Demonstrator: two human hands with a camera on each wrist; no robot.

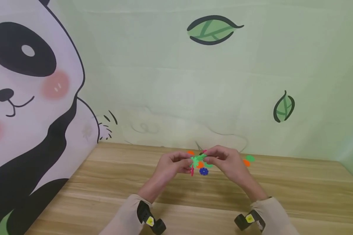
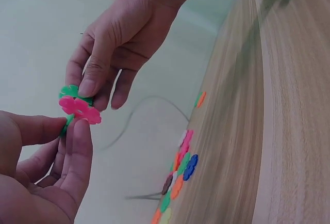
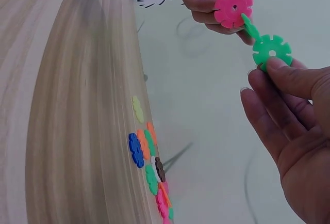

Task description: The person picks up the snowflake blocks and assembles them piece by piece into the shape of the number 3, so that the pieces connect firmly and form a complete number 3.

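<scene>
- Pinching one green disc (image 3: 251, 28), joined to a pink disc (image 3: 226, 10), with the left hand (image 1: 174, 164).
- Pinching a second green disc (image 3: 264, 49), touching the first, with the right hand (image 1: 227, 163).
- Holding all three between the hands, above a wooden table (image 1: 194, 202).
- Facing loose discs (image 1: 204, 171), one blue, on the tabletop.

The worktop (image 1: 106, 179) has a pale wood grain. Behind it rises a light green backdrop (image 1: 153, 42) with faint creases. At its left a large panda (image 1: 38, 111) is printed, with a black eye patch and pink cheeks. A dark-outlined green leaf (image 1: 213, 29) sits near the top; a smaller leaf (image 1: 283, 109) is lower, farther right.
</scene>
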